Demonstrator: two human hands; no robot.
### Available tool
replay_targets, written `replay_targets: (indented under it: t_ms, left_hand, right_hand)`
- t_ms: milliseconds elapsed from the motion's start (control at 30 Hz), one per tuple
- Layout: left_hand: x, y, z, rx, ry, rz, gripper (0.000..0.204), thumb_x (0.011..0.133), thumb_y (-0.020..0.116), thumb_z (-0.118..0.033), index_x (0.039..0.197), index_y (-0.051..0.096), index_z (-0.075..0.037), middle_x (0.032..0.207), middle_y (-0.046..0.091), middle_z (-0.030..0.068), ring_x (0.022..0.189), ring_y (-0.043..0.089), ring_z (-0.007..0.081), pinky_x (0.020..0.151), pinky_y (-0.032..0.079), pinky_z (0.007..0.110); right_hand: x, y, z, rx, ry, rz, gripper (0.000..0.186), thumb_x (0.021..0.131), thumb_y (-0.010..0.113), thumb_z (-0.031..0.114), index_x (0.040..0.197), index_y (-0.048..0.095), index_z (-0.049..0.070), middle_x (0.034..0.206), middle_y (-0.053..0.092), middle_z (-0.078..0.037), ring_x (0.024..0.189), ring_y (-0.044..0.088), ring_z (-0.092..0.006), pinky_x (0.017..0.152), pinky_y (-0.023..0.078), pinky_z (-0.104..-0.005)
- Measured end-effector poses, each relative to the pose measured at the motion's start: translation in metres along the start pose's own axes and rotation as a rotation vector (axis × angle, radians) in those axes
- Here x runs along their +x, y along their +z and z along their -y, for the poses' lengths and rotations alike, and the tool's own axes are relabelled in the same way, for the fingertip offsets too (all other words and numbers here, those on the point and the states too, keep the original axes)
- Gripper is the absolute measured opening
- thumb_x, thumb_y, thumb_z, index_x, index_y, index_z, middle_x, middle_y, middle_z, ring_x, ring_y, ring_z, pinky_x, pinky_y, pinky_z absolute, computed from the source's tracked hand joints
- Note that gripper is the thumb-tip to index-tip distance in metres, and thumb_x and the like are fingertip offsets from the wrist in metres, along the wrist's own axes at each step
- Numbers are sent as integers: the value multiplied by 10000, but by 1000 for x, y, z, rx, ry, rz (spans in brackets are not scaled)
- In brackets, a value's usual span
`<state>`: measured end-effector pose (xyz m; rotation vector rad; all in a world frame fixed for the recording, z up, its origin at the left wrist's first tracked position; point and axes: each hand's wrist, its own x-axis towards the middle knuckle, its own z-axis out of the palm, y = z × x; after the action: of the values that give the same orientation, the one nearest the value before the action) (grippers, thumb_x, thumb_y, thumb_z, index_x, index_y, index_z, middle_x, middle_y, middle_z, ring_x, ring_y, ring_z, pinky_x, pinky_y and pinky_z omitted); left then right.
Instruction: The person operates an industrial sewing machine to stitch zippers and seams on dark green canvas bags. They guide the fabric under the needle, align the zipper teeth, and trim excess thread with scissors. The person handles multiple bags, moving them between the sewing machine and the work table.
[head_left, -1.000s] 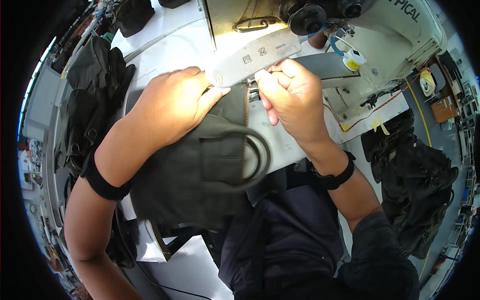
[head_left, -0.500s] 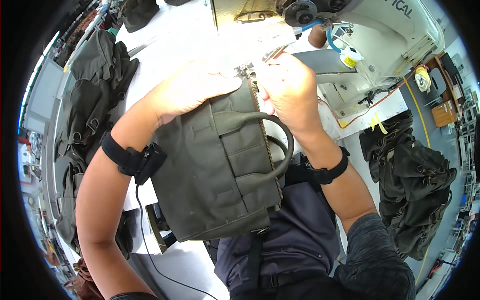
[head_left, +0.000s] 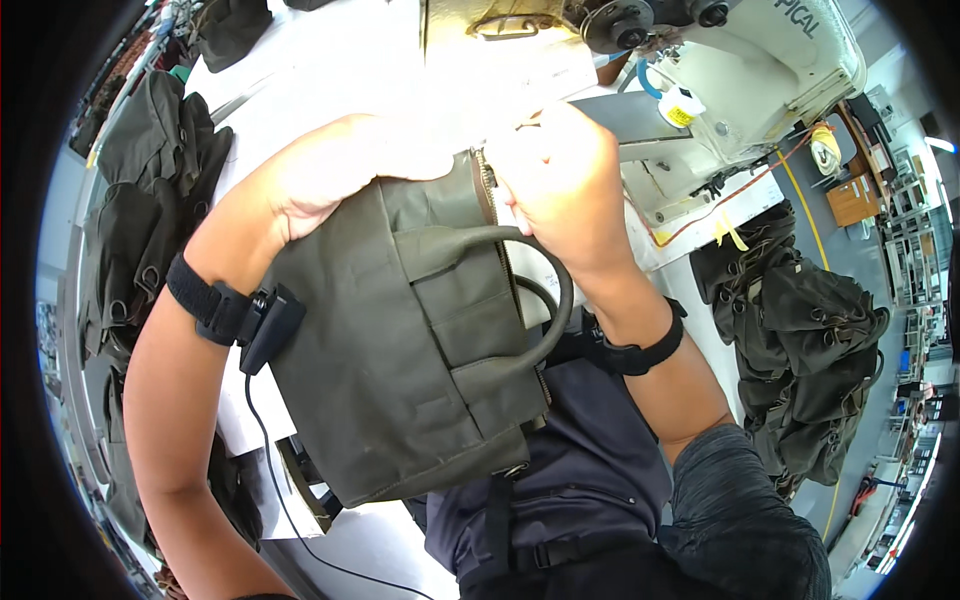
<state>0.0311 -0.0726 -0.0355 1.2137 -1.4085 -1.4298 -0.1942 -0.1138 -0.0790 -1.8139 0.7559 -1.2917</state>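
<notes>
A dark olive bag [head_left: 385,340] lies on its side across my front, partly over my lap. Its two rounded carry handles [head_left: 565,300] point right, beside a metal-toothed zipper [head_left: 505,260]. My left hand [head_left: 365,165] grips the bag's far end, thumb side along the edge; glare washes out its fingertips. At the zipper's far end my right hand [head_left: 565,185] is closed in a fist. A thin piece shows at its fingers, too bright to make out. Black straps with small boxes wrap both forearms.
A cream sewing machine [head_left: 740,90] stands at the far right, with a small white bottle [head_left: 680,107] near it. More dark bags are heaped at left [head_left: 150,220] and right [head_left: 800,320]. A black cable [head_left: 275,470] hangs from my left wrist box.
The bag and both hands have shifted slightly left in view. The slim metallic tool seen at my right fingers earlier is now mostly lost in glare and behind the hand.
</notes>
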Motion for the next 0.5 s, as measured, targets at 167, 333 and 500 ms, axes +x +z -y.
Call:
replay_targets:
  t_ms: [167, 333, 500]
  left_hand:
    - [0, -7, 0, -12, -99, -2, 436, 916, 788, -126, 1319, 686, 3, 1256, 718, 68, 1137, 663, 141, 1044, 512, 297]
    - [-4, -3, 1, -5, -88, -28, 346, 936, 768, -161, 1242, 726, -3, 1198, 741, 62, 1119, 670, 142, 1038, 511, 283]
    - [-11, 1, 5, 31, -2, -65, 334, 948, 754, -145, 1248, 720, -3, 1212, 730, 54, 1122, 664, 134, 1043, 510, 284]
  right_hand:
    - [-3, -6, 12, 40, 93, 69, 121, 932, 709, 70, 873, 669, -27, 676, 608, -80, 579, 557, -159, 524, 465, -318]
    - [-23, -67, 42, 12, 127, 71, 162, 1017, 665, 102, 1144, 699, 7, 712, 637, 15, 612, 543, -3, 516, 437, -201]
    - [-3, -178, 83, -480, -525, -234, 252, 1055, 576, 24, 1257, 678, -86, 850, 672, -67, 782, 628, -125, 772, 510, -247]
